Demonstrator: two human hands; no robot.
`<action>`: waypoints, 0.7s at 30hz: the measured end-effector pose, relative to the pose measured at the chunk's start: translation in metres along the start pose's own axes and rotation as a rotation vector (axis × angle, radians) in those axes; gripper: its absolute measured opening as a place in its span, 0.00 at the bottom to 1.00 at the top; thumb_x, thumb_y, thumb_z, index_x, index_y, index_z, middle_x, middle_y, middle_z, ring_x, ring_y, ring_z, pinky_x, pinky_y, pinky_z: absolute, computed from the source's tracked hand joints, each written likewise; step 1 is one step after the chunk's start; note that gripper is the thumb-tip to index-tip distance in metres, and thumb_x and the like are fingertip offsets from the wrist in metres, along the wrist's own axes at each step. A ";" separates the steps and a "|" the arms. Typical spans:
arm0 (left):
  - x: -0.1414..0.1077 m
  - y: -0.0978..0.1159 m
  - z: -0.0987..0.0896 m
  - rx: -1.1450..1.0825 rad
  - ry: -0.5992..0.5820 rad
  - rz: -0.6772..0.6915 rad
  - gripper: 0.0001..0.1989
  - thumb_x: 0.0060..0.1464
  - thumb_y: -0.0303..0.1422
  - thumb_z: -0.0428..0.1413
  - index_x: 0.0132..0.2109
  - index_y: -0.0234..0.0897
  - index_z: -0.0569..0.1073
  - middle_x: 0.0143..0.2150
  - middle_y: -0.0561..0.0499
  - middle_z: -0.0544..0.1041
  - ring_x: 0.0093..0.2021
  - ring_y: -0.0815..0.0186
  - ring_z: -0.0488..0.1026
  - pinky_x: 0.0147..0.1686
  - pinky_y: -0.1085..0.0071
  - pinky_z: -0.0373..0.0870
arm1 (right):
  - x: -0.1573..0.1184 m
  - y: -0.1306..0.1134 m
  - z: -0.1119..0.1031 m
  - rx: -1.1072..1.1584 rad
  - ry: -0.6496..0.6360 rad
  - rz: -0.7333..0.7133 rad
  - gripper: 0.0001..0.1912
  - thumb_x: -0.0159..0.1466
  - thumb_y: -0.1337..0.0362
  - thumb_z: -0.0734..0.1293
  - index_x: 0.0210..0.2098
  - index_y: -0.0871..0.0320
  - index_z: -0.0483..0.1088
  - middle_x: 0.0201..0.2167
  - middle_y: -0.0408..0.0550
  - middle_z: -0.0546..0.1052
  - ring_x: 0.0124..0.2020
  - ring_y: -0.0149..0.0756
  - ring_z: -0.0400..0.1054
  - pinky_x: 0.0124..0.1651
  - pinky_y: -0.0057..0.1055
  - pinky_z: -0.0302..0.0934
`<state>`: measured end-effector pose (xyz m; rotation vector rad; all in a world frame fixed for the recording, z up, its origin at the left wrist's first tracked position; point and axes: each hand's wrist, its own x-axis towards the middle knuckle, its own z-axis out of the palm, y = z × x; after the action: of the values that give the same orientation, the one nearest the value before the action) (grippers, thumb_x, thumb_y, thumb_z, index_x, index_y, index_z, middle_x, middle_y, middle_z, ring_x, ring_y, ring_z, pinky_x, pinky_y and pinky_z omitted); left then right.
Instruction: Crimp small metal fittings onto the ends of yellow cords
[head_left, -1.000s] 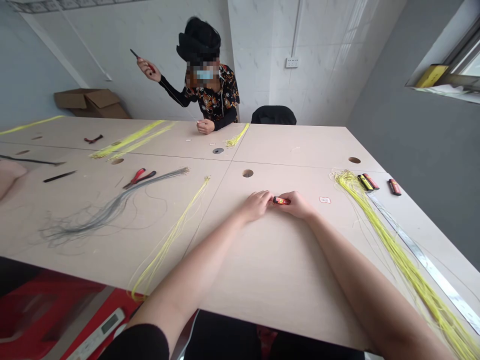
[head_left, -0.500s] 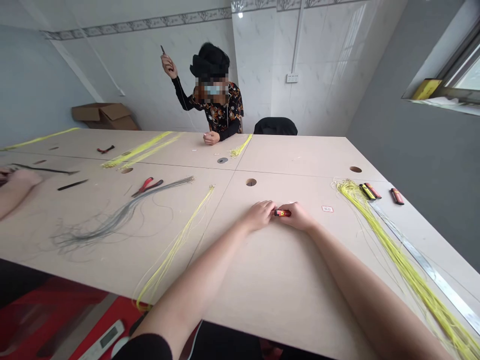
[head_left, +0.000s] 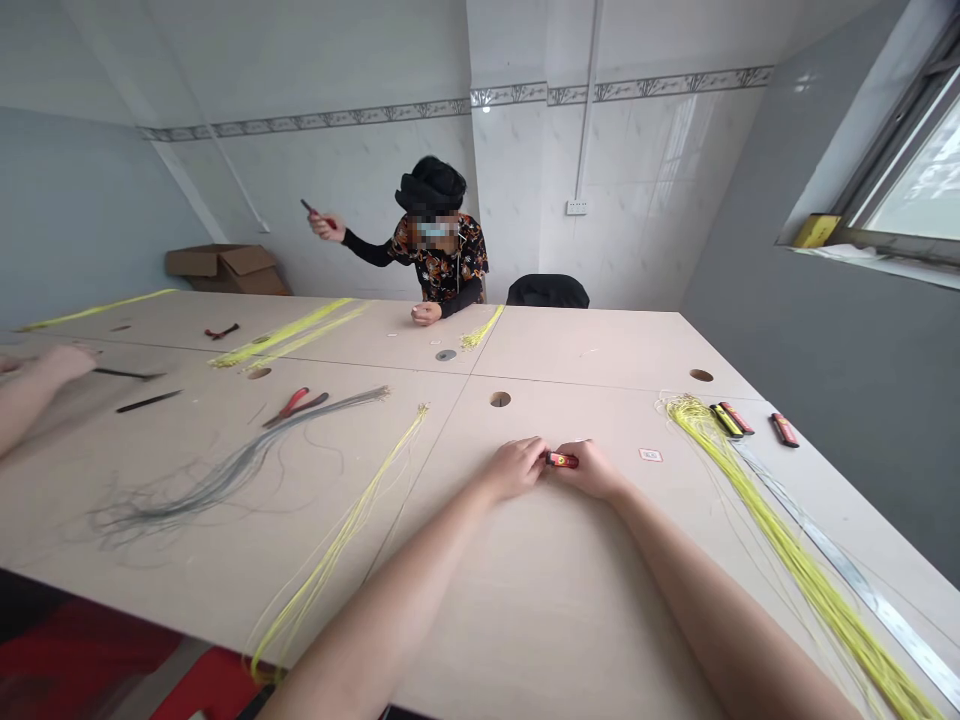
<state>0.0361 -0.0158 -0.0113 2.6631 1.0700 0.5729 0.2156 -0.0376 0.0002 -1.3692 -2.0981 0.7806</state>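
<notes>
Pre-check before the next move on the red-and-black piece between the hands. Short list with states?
1. Left hand on red-and-black piece: ok, at its left end.
2. Right hand on the piece: ok, at its right end.
3. Grip firm: cannot tell, fingers hide the contact.
4. Yellow cord bundle away from hands: ok, off to the right.
5. Co-worker's hand away from the piece: ok, at far left.

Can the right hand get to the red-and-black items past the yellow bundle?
Probably yes. The right hand is pinching a small red-and-black object, so it must release or carry that. Bare tabletop leads to the nearest items; only loose yellow threads lie alongside, unlikely to block it.
</notes>
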 end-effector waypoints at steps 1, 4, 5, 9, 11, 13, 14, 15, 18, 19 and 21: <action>0.000 0.000 0.000 0.004 -0.010 -0.008 0.08 0.57 0.24 0.43 0.38 0.38 0.65 0.35 0.50 0.73 0.34 0.67 0.70 0.33 0.71 0.63 | 0.000 -0.001 0.000 0.009 0.001 0.010 0.10 0.50 0.62 0.58 0.18 0.57 0.50 0.18 0.38 0.51 0.24 0.27 0.44 0.27 0.28 0.41; 0.001 0.001 0.000 0.001 -0.026 -0.010 0.08 0.57 0.23 0.42 0.35 0.37 0.64 0.34 0.50 0.72 0.33 0.67 0.69 0.32 0.71 0.62 | 0.000 -0.004 -0.001 0.012 0.016 0.033 0.11 0.50 0.62 0.59 0.18 0.57 0.51 0.18 0.38 0.52 0.24 0.27 0.45 0.27 0.27 0.42; 0.002 0.001 0.000 -0.003 -0.024 -0.012 0.08 0.57 0.23 0.42 0.35 0.37 0.63 0.34 0.50 0.72 0.33 0.67 0.68 0.32 0.71 0.62 | 0.000 -0.004 -0.001 0.007 0.018 0.040 0.11 0.51 0.62 0.59 0.18 0.57 0.51 0.18 0.38 0.52 0.24 0.27 0.45 0.27 0.27 0.42; 0.001 0.003 -0.001 -0.045 -0.007 -0.034 0.07 0.57 0.24 0.43 0.34 0.37 0.64 0.33 0.50 0.71 0.32 0.67 0.68 0.32 0.71 0.64 | 0.000 -0.006 -0.001 0.018 0.011 0.068 0.11 0.51 0.62 0.59 0.18 0.57 0.50 0.18 0.38 0.53 0.23 0.27 0.46 0.27 0.27 0.41; 0.000 0.001 -0.003 -0.097 0.017 -0.024 0.08 0.58 0.24 0.43 0.36 0.36 0.66 0.35 0.49 0.72 0.34 0.67 0.69 0.34 0.70 0.66 | 0.000 -0.005 -0.002 0.061 0.018 0.072 0.12 0.51 0.61 0.59 0.19 0.57 0.50 0.18 0.38 0.52 0.24 0.27 0.46 0.27 0.27 0.41; -0.002 -0.002 -0.005 -0.174 0.051 -0.009 0.11 0.58 0.23 0.42 0.39 0.36 0.68 0.39 0.48 0.73 0.38 0.67 0.70 0.39 0.70 0.68 | 0.000 -0.003 -0.003 0.114 0.041 0.075 0.12 0.52 0.60 0.59 0.20 0.57 0.51 0.19 0.38 0.51 0.24 0.27 0.45 0.27 0.27 0.41; -0.003 -0.004 -0.007 -0.214 0.059 -0.001 0.13 0.57 0.22 0.42 0.41 0.36 0.69 0.41 0.48 0.73 0.41 0.68 0.71 0.41 0.70 0.69 | 0.000 -0.003 -0.004 0.135 0.057 0.077 0.12 0.53 0.60 0.59 0.20 0.57 0.51 0.20 0.39 0.51 0.24 0.27 0.45 0.27 0.27 0.41; -0.004 -0.007 -0.008 -0.248 0.053 0.006 0.14 0.57 0.21 0.43 0.43 0.37 0.70 0.43 0.48 0.74 0.43 0.68 0.71 0.44 0.69 0.69 | 0.000 -0.002 -0.004 0.151 0.071 0.080 0.12 0.53 0.60 0.59 0.20 0.57 0.50 0.20 0.39 0.50 0.24 0.26 0.44 0.27 0.27 0.40; -0.008 -0.011 -0.013 -0.303 -0.012 0.009 0.14 0.55 0.22 0.47 0.42 0.38 0.73 0.43 0.49 0.76 0.45 0.68 0.71 0.46 0.69 0.69 | 0.001 -0.001 -0.004 0.166 0.078 0.088 0.14 0.54 0.59 0.59 0.20 0.57 0.48 0.20 0.39 0.49 0.24 0.26 0.43 0.27 0.27 0.39; -0.009 -0.013 -0.014 -0.317 -0.033 0.010 0.12 0.55 0.23 0.49 0.41 0.38 0.75 0.43 0.49 0.76 0.44 0.68 0.72 0.45 0.70 0.70 | 0.001 -0.001 -0.004 0.165 0.072 0.088 0.14 0.54 0.59 0.59 0.20 0.57 0.48 0.20 0.39 0.49 0.24 0.26 0.43 0.27 0.27 0.39; -0.010 -0.015 -0.016 -0.358 -0.072 0.020 0.10 0.54 0.25 0.51 0.38 0.38 0.77 0.43 0.49 0.77 0.42 0.68 0.73 0.42 0.71 0.71 | 0.001 -0.001 -0.004 0.161 0.060 0.088 0.15 0.54 0.59 0.60 0.20 0.57 0.48 0.20 0.39 0.49 0.24 0.26 0.43 0.27 0.27 0.39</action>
<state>0.0132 -0.0116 -0.0052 2.3655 0.8322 0.6036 0.2171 -0.0366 0.0039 -1.3874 -1.8958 0.9127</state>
